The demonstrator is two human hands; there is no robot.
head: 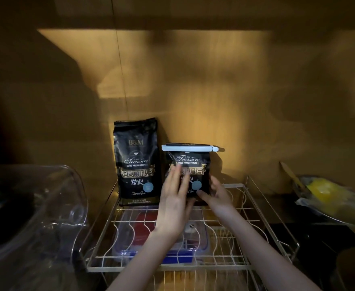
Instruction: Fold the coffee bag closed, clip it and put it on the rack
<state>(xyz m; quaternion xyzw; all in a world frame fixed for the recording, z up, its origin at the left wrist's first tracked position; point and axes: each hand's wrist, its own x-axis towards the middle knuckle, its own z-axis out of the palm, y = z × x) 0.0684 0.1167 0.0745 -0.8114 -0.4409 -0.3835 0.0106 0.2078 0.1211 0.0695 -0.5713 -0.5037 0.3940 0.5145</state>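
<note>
Now the small coffee bag [188, 173] stands upright at the back of the wire rack [256, 208]. Its top is folded down, and a pale clip [188, 148] runs across the fold. A taller coffee bag [136, 162] stands just beside it on the left, with its top not folded.

The left hand [173, 196] is in front of the small bag with its fingers spread wide and flat, so its grip is apart. It is blurry, and it is hard to tell if the fingertips touch the bag. The right hand [216, 195] is at the bag's lower right corner. Its thumb lies on the front of the bag, but the other fingers are hidden, so one cannot tell if that grip is clamped on the bag.

Under the rack sits a clear box [130, 229] with something red inside. A clear plastic lid [52, 206] is on the left, and something yellow [323, 192] lies on the right.
</note>
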